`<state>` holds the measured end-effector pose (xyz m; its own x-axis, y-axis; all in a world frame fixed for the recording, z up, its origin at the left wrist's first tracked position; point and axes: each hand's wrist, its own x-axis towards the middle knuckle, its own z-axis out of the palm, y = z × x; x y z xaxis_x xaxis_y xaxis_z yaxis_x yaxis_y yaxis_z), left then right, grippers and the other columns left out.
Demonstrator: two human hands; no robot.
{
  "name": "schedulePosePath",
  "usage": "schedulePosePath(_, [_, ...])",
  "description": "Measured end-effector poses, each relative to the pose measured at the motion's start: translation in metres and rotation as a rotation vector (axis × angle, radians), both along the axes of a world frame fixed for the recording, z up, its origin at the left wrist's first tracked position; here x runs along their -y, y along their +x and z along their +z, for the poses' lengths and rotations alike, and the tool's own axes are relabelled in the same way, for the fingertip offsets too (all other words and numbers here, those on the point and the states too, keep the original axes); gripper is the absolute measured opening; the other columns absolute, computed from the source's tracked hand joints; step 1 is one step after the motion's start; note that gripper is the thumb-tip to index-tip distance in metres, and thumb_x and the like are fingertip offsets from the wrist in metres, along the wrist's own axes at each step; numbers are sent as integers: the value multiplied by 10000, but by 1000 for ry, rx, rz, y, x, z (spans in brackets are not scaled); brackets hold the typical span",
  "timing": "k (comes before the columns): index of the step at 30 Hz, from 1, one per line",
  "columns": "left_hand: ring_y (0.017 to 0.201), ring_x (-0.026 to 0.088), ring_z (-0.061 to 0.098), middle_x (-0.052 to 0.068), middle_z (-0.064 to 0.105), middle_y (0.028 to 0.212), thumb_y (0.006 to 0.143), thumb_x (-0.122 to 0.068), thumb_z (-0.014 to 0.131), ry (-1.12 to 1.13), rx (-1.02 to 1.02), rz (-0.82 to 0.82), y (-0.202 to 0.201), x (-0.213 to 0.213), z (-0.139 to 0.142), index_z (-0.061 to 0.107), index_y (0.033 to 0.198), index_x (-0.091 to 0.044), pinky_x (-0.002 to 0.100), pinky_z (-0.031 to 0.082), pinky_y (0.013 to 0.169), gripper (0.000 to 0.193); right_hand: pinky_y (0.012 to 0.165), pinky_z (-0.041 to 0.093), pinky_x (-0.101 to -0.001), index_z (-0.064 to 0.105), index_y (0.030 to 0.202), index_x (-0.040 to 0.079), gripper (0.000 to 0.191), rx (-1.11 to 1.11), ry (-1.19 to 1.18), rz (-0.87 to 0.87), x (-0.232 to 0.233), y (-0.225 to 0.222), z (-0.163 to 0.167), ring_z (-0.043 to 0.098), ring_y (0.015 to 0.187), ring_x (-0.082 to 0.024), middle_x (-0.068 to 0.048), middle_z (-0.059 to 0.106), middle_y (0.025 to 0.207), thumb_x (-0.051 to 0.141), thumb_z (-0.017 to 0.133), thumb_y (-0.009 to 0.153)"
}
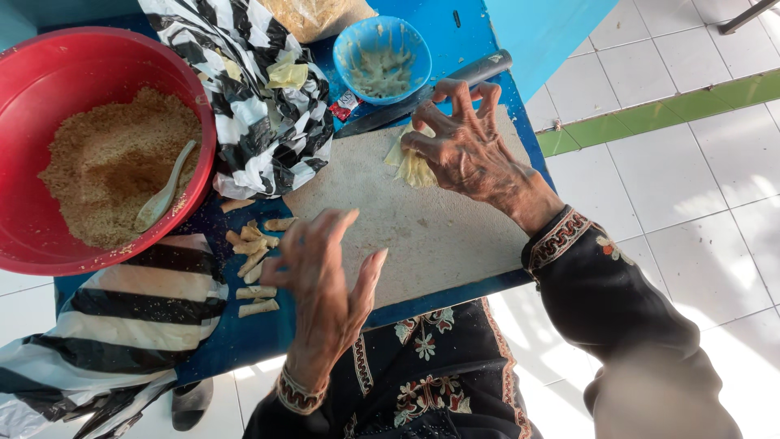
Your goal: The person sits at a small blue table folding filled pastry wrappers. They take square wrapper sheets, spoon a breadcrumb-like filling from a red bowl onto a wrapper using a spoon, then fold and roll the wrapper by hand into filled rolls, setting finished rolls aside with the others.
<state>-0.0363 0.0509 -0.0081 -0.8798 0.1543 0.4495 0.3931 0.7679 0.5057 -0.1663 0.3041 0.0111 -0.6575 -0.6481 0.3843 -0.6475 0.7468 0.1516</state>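
Observation:
My right hand (463,146) rests fingers-down on a pale yellow wrapper sheet (410,162) at the far side of the beige cutting board (406,236). My left hand (321,276) hovers over the board's near left corner, fingers spread, holding nothing. Just left of it lie several small rolled pastries (253,260) on the blue table (252,333). A small blue bowl (382,57) with greyish paste stands beyond the board.
A big red bowl (49,236) of brown crumbs with a white spoon (162,195) sits at far left. Black-and-white striped plastic bags (260,106) lie beside it and at the near left. A dark knife (439,85) lies behind the board. White tiled floor is on the right.

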Motion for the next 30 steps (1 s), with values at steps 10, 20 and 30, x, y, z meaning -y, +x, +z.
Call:
schedulePosePath(10, [1361,251,378,40,647,1247,822,-532,793,-48,108,-292,-71,-43,-7,219,1607,-84,553,174,973,1071,955,292,-599,731,1073,204,224,-30,54,7,0,1,9,410,1314,-304,-14,617,1245,230,801,861])
schedulePosePath(20, [1352,271,358,42,645,1297,797,-645,778,-76,109,-269,-69,-43,-9,205,1603,-127,567,188,959,1116,1069,281,-554,675,1000,102,175,138,-106,33,-21,21,26,410,1394,-305,-20,686,1130,161,762,860])
schedulePosePath(30, [1399,291,325,49,551,1412,770,-609,817,-76,51,-266,-67,-44,-12,315,1583,-151,572,196,1016,1060,995,296,-514,728,1141,131,304,303,-212,9,-33,39,40,443,1284,-257,13,691,1035,153,771,841])
